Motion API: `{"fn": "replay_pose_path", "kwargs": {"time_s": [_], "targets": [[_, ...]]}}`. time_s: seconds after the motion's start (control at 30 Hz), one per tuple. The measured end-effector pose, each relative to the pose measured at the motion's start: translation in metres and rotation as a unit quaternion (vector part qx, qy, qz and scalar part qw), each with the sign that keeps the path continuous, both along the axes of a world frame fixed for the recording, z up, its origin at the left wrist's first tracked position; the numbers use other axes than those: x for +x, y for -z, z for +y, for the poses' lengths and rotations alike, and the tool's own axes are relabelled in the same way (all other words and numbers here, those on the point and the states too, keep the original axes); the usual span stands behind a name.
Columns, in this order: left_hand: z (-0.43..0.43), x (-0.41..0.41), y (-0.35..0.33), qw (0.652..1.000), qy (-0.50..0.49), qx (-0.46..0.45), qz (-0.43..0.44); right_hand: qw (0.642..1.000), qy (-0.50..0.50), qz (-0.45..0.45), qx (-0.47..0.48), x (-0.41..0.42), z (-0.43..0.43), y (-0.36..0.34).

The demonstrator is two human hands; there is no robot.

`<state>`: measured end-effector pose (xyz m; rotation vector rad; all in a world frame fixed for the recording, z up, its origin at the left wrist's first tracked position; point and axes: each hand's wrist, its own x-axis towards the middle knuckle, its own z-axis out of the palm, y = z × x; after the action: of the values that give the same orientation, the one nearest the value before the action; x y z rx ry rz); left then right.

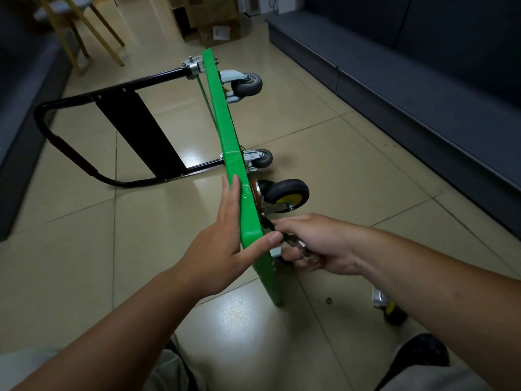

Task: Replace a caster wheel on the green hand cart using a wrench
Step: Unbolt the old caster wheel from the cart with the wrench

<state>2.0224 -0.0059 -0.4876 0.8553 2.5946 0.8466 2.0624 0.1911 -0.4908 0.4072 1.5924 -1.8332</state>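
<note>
The green hand cart point(225, 122) stands on its side edge on the tiled floor, its black handle point(84, 131) folded out to the left. My left hand point(222, 238) rests flat against the deck's top face, fingers straight, thumb over the near edge. My right hand point(315, 244) grips a metal wrench point(296, 245) at the cart's underside, just below a black caster with a yellow hub point(287, 194). Two grey casters point(248, 84) point(260, 158) sit further along the underside. A loose caster point(390, 304) lies on the floor under my right forearm.
A small nut point(328, 300) lies on the tile near the cart's near corner. Dark low platforms point(423, 88) run along the right side, and cardboard boxes point(211, 21) stand at the back. Wooden stool legs point(84, 32) are at the far left. My shoe point(420, 354) is at bottom right.
</note>
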Motion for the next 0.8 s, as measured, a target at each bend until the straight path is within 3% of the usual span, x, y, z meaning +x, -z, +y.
{"fn": "replay_pose_path", "kwargs": {"time_s": [0.23,0.5,0.8], "targets": [[0.000,-0.001,0.001,1.000,0.001,-0.002,0.005,0.998,-0.047,0.001,-0.037,-0.006,0.003,-0.003],[0.000,0.001,0.005,1.000,-0.005,0.003,-0.003,0.994,-0.007,0.074,0.076,0.005,-0.021,0.010],[0.000,0.003,0.002,1.000,-0.014,0.007,-0.004,0.965,-0.046,0.200,0.166,0.025,-0.023,0.056]]}}
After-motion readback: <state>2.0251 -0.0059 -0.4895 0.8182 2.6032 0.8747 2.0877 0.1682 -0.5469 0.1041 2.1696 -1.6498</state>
